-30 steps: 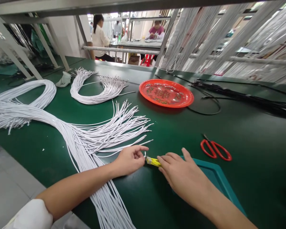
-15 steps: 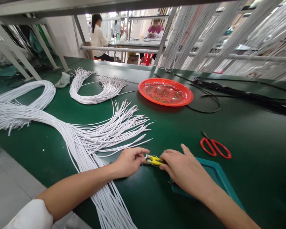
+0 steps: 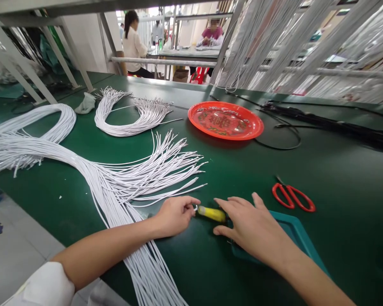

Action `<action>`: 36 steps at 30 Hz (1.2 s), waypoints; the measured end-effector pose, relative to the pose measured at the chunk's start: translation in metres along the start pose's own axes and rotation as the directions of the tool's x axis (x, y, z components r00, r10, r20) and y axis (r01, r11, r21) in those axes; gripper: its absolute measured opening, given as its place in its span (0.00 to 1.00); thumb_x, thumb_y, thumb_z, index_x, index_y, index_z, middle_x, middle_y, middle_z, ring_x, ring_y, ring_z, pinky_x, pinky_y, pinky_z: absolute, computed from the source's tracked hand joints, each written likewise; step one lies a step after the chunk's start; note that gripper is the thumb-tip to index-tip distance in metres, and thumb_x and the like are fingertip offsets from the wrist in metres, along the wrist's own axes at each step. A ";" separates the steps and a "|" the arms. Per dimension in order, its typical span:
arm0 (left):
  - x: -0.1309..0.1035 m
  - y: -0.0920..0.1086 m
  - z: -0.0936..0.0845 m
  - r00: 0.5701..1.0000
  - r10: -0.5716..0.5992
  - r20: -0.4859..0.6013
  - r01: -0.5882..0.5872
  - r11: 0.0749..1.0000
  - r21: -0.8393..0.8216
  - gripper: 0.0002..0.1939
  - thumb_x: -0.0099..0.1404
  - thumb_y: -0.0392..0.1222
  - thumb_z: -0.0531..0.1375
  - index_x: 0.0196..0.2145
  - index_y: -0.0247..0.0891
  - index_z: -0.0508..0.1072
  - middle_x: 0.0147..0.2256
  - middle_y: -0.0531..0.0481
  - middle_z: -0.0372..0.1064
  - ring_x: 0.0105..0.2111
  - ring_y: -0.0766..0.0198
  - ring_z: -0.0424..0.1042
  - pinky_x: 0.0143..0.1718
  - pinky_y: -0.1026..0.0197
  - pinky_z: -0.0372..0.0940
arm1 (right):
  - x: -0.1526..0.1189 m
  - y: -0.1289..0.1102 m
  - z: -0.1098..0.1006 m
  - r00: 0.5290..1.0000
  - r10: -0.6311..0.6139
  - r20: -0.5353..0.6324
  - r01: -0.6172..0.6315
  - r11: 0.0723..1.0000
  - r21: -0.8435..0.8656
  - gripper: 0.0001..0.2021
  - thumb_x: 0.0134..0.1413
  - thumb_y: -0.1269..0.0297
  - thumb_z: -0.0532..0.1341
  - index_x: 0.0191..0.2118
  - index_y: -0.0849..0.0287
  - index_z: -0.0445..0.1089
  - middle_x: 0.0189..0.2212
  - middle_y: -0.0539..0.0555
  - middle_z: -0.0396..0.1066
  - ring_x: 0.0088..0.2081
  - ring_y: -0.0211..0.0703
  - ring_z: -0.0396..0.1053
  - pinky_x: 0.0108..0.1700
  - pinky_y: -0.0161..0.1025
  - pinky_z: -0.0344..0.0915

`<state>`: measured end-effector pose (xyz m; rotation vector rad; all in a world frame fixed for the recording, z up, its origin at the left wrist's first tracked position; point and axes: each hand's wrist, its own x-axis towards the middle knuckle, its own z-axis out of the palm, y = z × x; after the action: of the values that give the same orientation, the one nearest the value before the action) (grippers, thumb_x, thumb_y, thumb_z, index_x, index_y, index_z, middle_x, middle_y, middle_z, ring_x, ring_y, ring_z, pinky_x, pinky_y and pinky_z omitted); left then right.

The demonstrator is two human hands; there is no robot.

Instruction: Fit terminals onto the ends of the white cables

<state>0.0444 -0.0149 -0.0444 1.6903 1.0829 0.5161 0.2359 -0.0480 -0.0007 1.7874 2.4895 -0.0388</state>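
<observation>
My left hand (image 3: 178, 216) is closed in a pinch, with a small white tip, seemingly the end of a white cable (image 3: 195, 208), showing at its fingertips. Just right of it is a yellow hand tool (image 3: 212, 213), blurred, so its exact kind is unclear. Around the tool's right end, my right hand (image 3: 250, 221) has thumb and fingers spread apart, with a gap between them and the yellow part. Beneath that hand sits a teal tray (image 3: 290, 225), partly covered. The left forearm crosses a large bundle of white cables (image 3: 111, 178), whose loose ends fan out beyond the hand.
Red-handled scissors (image 3: 293, 197) lie right of the tray. Farther back are a red oval tray (image 3: 226, 136), a curved white cable bundle (image 3: 124, 129) and black cables (image 3: 322, 123). A metal rack (image 3: 166, 61) stands behind the green table; people sit beyond it.
My right hand's fingers have opened away from the yellow tool, which they gripped before. The tool has turned slightly and blurred. My left hand keeps its pinch in nearly the same place.
</observation>
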 end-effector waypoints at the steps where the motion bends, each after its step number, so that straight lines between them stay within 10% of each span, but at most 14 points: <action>1: 0.001 0.000 -0.001 1.000 -0.007 -0.012 0.007 1.000 -0.011 0.16 0.57 0.39 0.53 0.43 0.40 0.70 0.28 0.53 0.68 0.26 0.69 0.63 0.30 0.67 0.58 | 0.000 0.001 0.001 1.000 0.005 -0.001 -0.005 1.000 0.002 0.23 0.43 0.58 0.61 0.47 0.61 0.64 0.39 0.60 0.71 0.46 0.53 0.65 0.52 0.63 0.46; 10: 0.007 0.011 -0.007 0.997 -0.024 -0.071 -0.014 0.873 -0.488 0.21 0.55 0.37 0.56 0.48 0.33 0.65 0.27 0.53 0.64 0.24 0.72 0.61 0.27 0.68 0.56 | 0.001 0.001 -0.006 0.992 0.082 -0.094 -0.048 0.947 0.319 0.22 0.47 0.48 0.55 0.45 0.55 0.68 0.40 0.56 0.72 0.43 0.50 0.68 0.51 0.57 0.54; 15: 0.002 0.028 -0.013 0.999 -0.010 -0.052 -0.030 0.703 -0.711 0.21 0.53 0.40 0.61 0.44 0.30 0.66 0.25 0.52 0.65 0.23 0.73 0.61 0.28 0.67 0.56 | -0.003 -0.029 -0.014 0.918 0.304 -0.256 -0.081 0.774 0.628 0.15 0.53 0.54 0.52 0.34 0.54 0.72 0.33 0.53 0.73 0.36 0.43 0.70 0.38 0.38 0.66; 24: -0.003 0.036 -0.014 0.999 0.017 -0.028 -0.032 0.634 -0.773 0.22 0.49 0.45 0.65 0.39 0.30 0.68 0.22 0.54 0.64 0.23 0.73 0.62 0.30 0.67 0.57 | 0.006 -0.052 0.006 0.854 0.477 -0.209 -0.024 0.437 0.899 0.13 0.47 0.57 0.58 0.35 0.58 0.72 0.34 0.55 0.72 0.34 0.41 0.71 0.36 0.36 0.68; 33: -0.006 0.032 -0.009 0.998 0.043 -0.053 -0.066 0.786 -0.614 0.18 0.53 0.42 0.62 0.40 0.31 0.68 0.25 0.52 0.63 0.25 0.72 0.63 0.30 0.67 0.59 | 0.003 -0.053 0.000 0.790 0.430 -0.437 -0.006 0.719 0.695 0.08 0.48 0.60 0.57 0.25 0.57 0.70 0.25 0.51 0.70 0.27 0.38 0.67 0.31 0.34 0.64; 36: -0.006 0.029 -0.008 0.993 0.070 -0.096 -0.110 0.851 -0.513 0.15 0.56 0.40 0.59 0.42 0.32 0.68 0.27 0.51 0.65 0.27 0.71 0.64 0.31 0.67 0.59 | -0.004 -0.050 -0.002 0.769 0.507 -0.391 -0.041 0.648 0.760 0.08 0.47 0.59 0.57 0.24 0.57 0.69 0.25 0.51 0.70 0.26 0.38 0.67 0.30 0.34 0.64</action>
<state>0.0473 -0.0179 -0.0140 1.2509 0.8185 0.8551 0.1897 -0.0676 0.0004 2.9060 2.7323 -0.6481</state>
